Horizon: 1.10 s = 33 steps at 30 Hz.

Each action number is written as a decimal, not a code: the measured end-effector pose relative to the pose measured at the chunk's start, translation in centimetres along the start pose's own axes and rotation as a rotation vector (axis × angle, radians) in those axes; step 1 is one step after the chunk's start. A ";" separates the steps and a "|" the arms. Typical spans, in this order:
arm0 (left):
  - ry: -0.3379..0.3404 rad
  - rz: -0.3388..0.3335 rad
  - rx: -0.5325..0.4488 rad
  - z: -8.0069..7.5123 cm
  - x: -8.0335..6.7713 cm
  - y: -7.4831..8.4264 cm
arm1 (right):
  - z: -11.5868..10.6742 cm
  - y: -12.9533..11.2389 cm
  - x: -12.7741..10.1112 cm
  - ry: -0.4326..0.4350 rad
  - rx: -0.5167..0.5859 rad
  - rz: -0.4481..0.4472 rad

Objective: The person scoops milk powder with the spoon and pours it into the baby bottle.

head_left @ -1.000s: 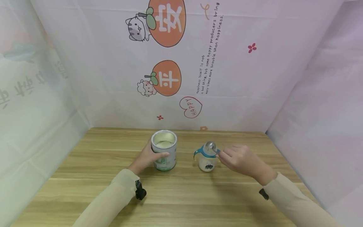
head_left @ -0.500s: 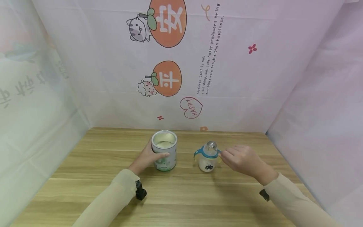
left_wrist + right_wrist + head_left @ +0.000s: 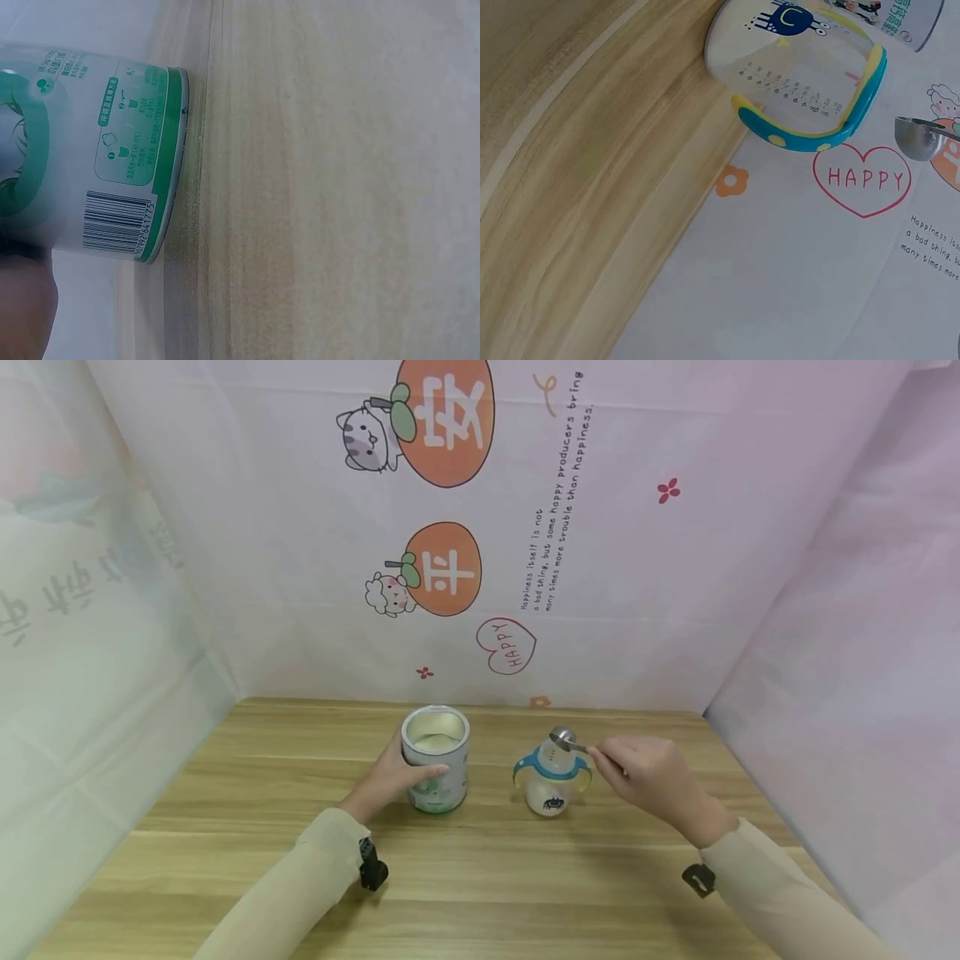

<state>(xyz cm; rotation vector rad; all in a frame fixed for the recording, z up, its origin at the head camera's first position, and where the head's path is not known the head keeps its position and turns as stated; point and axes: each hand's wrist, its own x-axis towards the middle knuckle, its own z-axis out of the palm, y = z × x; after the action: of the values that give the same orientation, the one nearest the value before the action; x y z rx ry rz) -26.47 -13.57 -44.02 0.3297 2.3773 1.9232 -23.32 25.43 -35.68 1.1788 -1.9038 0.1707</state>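
Note:
My left hand (image 3: pixel 387 777) holds an open milk powder can (image 3: pixel 437 781) upright on the table, thumb across its front. Pale powder (image 3: pixel 437 742) shows inside. In the left wrist view the can (image 3: pixel 120 157) shows its green base band and barcode. My right hand (image 3: pixel 651 777) grips the handle of a metal measuring spoon (image 3: pixel 561 737), whose bowl is over the top of a baby bottle (image 3: pixel 546 793). That bottle stands upright, with a blue and yellow two-handled collar. In the right wrist view the spoon (image 3: pixel 919 140) appears roughly level; its contents are hidden.
The wooden table (image 3: pixel 480 885) ends at a printed cloth backdrop (image 3: pixel 600 643) behind the can and bottle. Cloth walls rise on the left (image 3: pixel 112 652) and right (image 3: pixel 840 677). A gap of bare table separates can and bottle.
The spoon has turned from tilted over the bottle's top to about level, rising slightly. My right hand has rotated and shifted a little to the right. The left hand and can stay put.

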 end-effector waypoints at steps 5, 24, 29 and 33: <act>-0.006 0.009 -0.011 0.0 0.0 0.0 | -0.1 0.0 0.1 -0.021 0.029 0.060; -0.018 0.025 -0.028 0.0 0.2 -0.3 | 0.1 -0.3 0.1 0.000 0.282 0.464; -0.016 0.024 -0.025 0.0 0.2 -0.2 | 0.1 -0.4 -0.1 -0.054 0.343 0.646; -0.020 0.028 -0.026 0.0 0.2 -0.4 | 0.2 -0.3 -0.4 -0.095 0.415 0.826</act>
<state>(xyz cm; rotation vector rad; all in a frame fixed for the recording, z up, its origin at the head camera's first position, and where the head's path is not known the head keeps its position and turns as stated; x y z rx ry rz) -26.71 -13.63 -44.38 0.3817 2.3455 1.9512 -23.14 25.41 -36.14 0.5739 -2.4145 1.0040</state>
